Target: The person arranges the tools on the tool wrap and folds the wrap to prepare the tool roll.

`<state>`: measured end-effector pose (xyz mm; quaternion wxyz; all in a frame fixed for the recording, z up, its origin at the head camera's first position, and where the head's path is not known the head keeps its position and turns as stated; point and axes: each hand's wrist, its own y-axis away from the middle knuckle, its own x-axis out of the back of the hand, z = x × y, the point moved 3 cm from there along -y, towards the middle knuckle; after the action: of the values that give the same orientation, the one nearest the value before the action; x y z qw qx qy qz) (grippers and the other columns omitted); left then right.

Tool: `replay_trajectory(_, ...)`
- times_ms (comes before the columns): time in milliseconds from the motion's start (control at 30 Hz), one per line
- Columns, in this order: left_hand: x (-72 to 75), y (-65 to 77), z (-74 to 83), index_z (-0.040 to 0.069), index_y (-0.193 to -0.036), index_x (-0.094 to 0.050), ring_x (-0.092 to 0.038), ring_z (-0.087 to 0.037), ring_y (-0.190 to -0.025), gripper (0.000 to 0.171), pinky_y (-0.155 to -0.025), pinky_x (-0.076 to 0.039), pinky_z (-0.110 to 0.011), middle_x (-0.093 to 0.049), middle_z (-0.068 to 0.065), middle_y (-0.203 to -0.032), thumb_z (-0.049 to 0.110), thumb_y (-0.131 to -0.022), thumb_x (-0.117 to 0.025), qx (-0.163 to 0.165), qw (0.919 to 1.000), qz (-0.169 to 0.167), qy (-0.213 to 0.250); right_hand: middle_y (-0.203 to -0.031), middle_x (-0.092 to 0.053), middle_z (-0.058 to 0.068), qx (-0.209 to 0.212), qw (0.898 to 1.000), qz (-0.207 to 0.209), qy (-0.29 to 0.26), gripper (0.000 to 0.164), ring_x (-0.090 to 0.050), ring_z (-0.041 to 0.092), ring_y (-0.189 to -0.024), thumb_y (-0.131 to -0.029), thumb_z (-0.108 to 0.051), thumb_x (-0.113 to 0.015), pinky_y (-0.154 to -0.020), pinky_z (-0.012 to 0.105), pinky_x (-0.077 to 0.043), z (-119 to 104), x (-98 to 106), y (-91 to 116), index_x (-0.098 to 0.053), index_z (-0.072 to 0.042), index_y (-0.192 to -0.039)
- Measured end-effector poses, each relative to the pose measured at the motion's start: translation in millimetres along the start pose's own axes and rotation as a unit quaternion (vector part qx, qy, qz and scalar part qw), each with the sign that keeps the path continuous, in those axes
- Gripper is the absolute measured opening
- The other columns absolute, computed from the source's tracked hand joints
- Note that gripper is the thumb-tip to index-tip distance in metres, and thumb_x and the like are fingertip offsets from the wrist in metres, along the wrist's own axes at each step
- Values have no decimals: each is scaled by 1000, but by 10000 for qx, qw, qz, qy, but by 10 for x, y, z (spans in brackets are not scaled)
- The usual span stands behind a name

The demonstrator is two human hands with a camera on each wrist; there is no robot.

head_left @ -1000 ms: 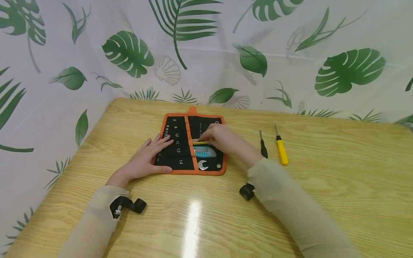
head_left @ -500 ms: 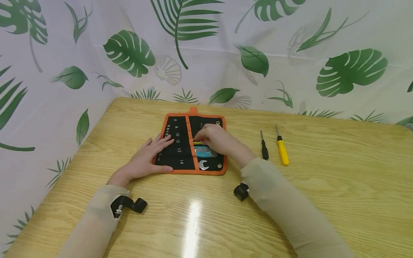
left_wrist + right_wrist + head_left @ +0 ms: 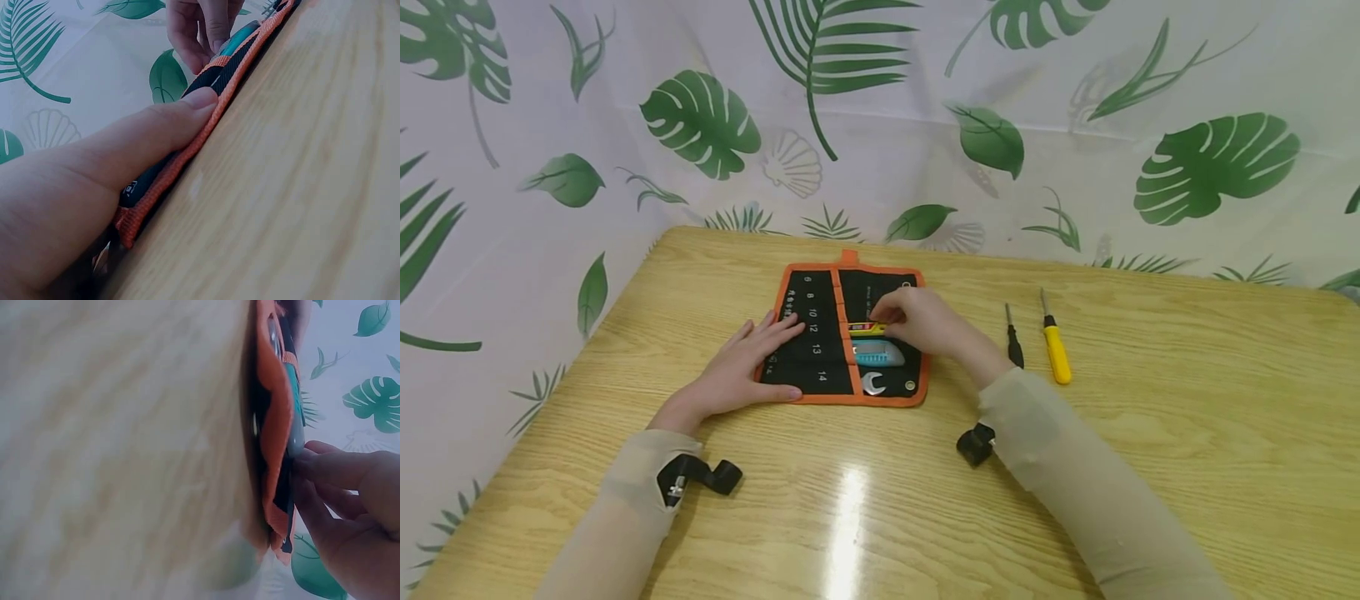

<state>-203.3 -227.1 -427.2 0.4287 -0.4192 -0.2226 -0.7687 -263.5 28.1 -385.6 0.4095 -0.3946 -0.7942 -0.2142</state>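
Observation:
A black tool pouch [image 3: 820, 292] with orange edging lies unfolded on the table, its left panel numbered for sizes. My left hand [image 3: 730, 371] rests on that left panel with fingers spread; its thumb [image 3: 169, 122] lies along the near orange edge in the left wrist view. My right hand [image 3: 921, 321] is over the right panel, pinching the outer end of a slim yellow tool [image 3: 865, 328] with red markings, whose inner end meets the orange pocket strip. Just below it a teal utility knife [image 3: 880, 353] sits in the pouch, then an open-end wrench [image 3: 873, 383].
Right of the pouch, a black-handled screwdriver [image 3: 1015, 346] and a yellow-handled screwdriver [image 3: 1057, 350] lie on the wooden table [image 3: 1150, 417]. A leaf-patterned cloth [image 3: 880, 167] hangs behind the table's back edge.
My right hand moved left over the yellow tool, then back to the right, showing more of the tool's length and its red markings. My left hand stayed in place on the pouch.

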Motion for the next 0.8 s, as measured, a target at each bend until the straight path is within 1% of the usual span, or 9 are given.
replay_trajectory(233, 7, 7, 12, 16, -152, -27, -3, -26, -145, 92, -116, 1, -46, -19, -4, -158, 49, -80, -73, 31, 10000, 18, 29, -101, -69, 10, 111, 9998, 168, -94, 19, -63, 21, -93, -86, 3, -65, -85, 33, -52, -34, -20, 2, -71, -1, -104)
replay_trajectory(567, 7, 2, 16, 16, -153, -27, -3, -26, -145, 93, -116, 0, -46, -20, -5, -158, 48, -80, -74, 57, 9999, 11, 85, -101, -69, 8, 60, 9998, 178, -67, 18, -63, 20, -95, -88, 1, -65, -85, 32, -52, -95, -73, -40, -72, -2, -105)
replay_trajectory(800, 2, -2, 3, 16, -153, -27, -4, -26, -145, 93, -116, -1, -46, -20, -5, -158, 49, -80, -74, 4, 10000, 43, 43, -101, -70, 7, 102, 9997, 198, -42, 18, -64, 19, -94, -88, 1, -65, -85, 31, -51, -140, -90, -58, -72, -4, -104)
